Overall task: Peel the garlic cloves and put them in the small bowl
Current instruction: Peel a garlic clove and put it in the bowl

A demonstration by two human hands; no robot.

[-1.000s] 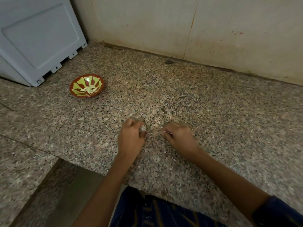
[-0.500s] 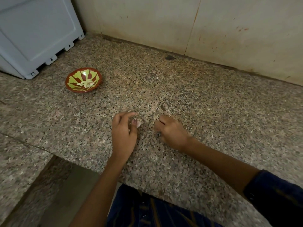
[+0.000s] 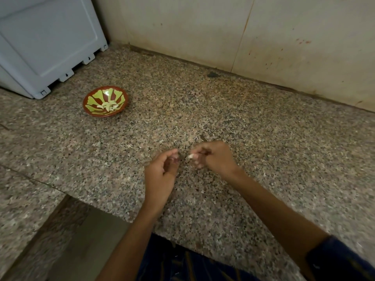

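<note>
A small red bowl with a green pattern (image 3: 92,98) sits at the far left of the granite counter and holds several peeled garlic cloves (image 3: 108,106). My hands hover close together above the counter's middle. My right hand (image 3: 216,160) pinches a pale garlic clove (image 3: 190,156) at its fingertips. My left hand (image 3: 162,173) has its fingers curled, with thumb and forefinger pinching a small pinkish scrap that looks like garlic skin (image 3: 174,159). A narrow gap separates the two hands.
A light blue plastic crate (image 3: 46,43) stands at the back left, just behind the bowl. A stained wall (image 3: 243,37) borders the speckled granite counter (image 3: 263,128) at the back. The counter's front edge runs near my body, with a lower step at the left.
The clove that my left hand held is now at my right hand's fingertips. Both hands have lifted slightly and drawn a little apart.
</note>
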